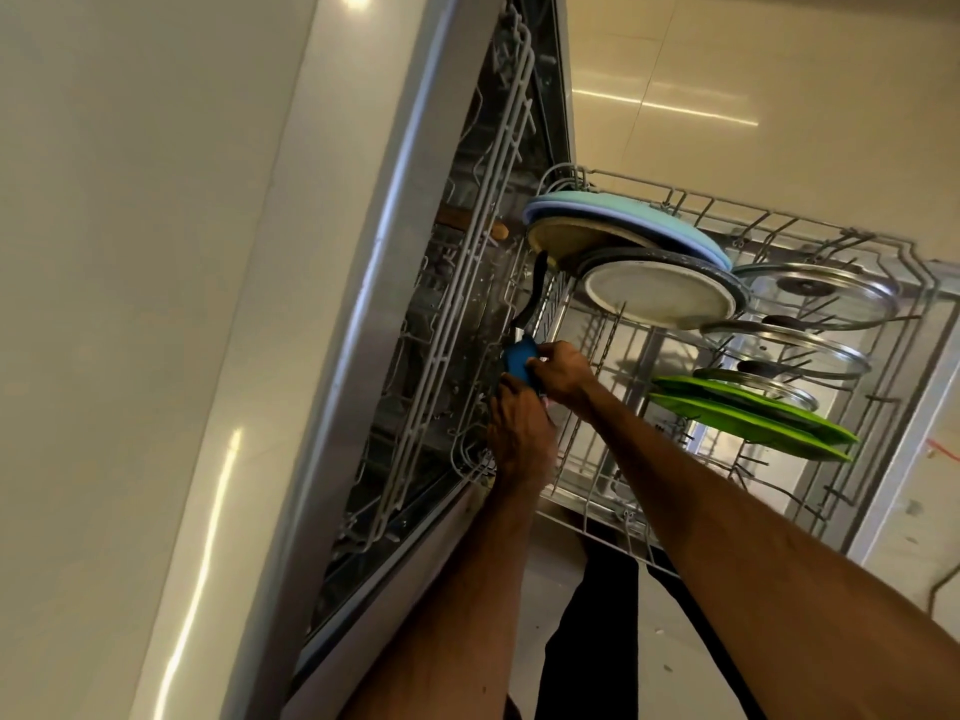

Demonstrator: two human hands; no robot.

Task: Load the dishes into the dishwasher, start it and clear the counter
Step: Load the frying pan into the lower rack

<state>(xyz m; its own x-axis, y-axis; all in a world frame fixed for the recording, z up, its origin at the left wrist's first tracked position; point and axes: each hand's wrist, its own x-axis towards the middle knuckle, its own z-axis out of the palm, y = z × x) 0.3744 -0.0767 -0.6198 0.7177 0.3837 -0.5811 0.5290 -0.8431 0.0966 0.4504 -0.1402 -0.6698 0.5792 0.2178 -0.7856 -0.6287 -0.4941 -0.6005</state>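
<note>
- Gripping a small blue object [519,362], the right hand [563,375] has its fingers curled over the object's right edge, at the seam between the dishwasher body [358,324] and the pulled-out lower rack [779,213].
- What the blue object is cannot be made out. Both hands cover much of it and only a rounded blue face shows.
- The left hand [519,439] is seen from its back, just below the blue object. Its fingertips reach the object's lower edge but are hidden, so I cannot tell whether it grips or only touches.
- A black-handled utensil [538,275] rises from just above the blue object. Its pale lower end meets the blue face, and the join is hidden.
- The lower rack holds light-blue plates [639,218], a cream plate [569,237] and a white plate with a dark rim [660,296], all on edge and overlapping.
- Beyond them stand glass lids [818,296], partly masked by rack wires, and green plates [753,415] whose bases are hidden by the rack.
- The upper rack [511,122] sits inside the machine. Its contents are dim, apart from a wooden handle [500,231] poking through the wires.
- The near corner of the lower rack is hidden behind the right forearm.
- Dark trousers [597,641] show between the forearms.
</note>
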